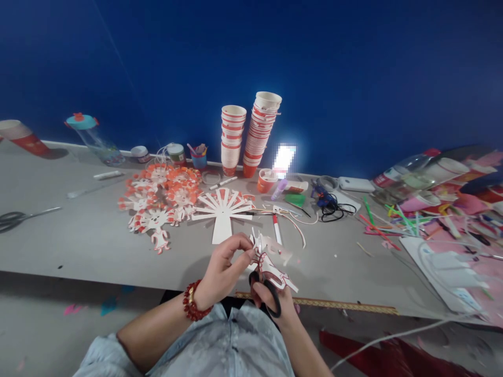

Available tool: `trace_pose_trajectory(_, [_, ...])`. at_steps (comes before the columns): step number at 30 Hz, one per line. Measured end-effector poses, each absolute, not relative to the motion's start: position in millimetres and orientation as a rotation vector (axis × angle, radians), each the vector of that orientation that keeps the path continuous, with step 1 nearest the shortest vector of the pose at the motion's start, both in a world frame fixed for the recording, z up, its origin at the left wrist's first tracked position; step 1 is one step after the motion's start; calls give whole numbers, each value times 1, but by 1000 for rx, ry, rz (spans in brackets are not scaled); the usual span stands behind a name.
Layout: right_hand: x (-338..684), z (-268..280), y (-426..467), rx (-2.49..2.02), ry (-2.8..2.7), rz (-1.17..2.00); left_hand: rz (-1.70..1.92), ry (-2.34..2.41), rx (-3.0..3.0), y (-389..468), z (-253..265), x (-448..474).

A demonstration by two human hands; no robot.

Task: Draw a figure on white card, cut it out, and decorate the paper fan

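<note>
My right hand (275,303) has its fingers in the black handles of a pair of scissors (274,301), whose blades point up and away from me. A white paper cut-out with a red drawn outline (275,273) lies against the blades, above my right hand. My left hand (228,262), with a red bead bracelet at the wrist, pinches the paper's edge beside the blades. Just beyond my hands is a white paper piece with fanned strips (222,222). Left of it lies a pile of red-and-white paper figures (161,193).
Two tall stacks of paper cups (233,141) stand against the blue wall. At the right are a tangle of cables (330,204), coloured straws (381,230) and plastic bottles (404,170). Another pair of scissors (27,217) lies far left. A red-and-white marker (276,230) lies beyond my hands.
</note>
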State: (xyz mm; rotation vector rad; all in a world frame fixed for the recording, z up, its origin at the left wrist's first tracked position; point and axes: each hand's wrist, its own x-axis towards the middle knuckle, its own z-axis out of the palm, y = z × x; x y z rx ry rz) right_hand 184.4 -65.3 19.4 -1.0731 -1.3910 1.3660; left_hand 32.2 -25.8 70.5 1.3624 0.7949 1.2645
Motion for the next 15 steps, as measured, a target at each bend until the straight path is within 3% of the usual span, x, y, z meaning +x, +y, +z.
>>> trace_pose_trajectory(15, [179, 14, -68, -1014, -1206, 1413, 1278, 837, 1414, -26, 72, 35])
